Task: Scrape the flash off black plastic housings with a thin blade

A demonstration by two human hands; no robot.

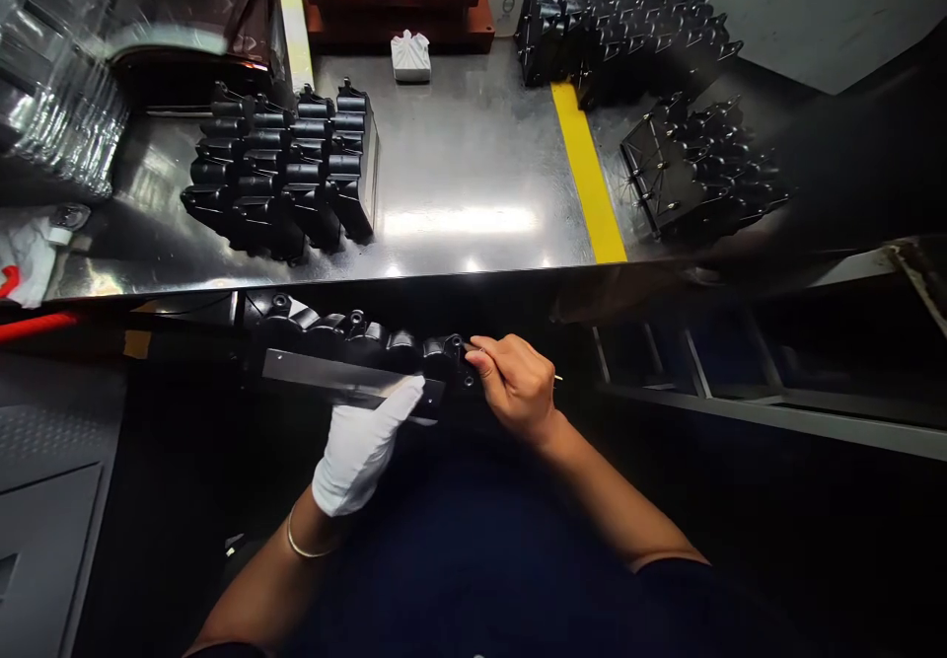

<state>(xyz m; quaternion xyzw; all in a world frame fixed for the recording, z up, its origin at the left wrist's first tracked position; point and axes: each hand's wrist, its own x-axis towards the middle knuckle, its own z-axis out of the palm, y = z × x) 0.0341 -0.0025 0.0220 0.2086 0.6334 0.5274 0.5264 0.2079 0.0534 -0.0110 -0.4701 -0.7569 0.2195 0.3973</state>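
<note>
Gripping housing (355, 347), left hand (360, 451), right hand (514, 389)

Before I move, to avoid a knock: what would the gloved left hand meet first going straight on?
The flat shiny strip of the black molded part, which the gloved left hand seems to touch; depth unclear.

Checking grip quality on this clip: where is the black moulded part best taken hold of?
Its flat strip, from the person's side, as the white-gloved left hand does: that face is smooth, the far side knobbly with bosses, and the bare right hand occupies the end.
</note>
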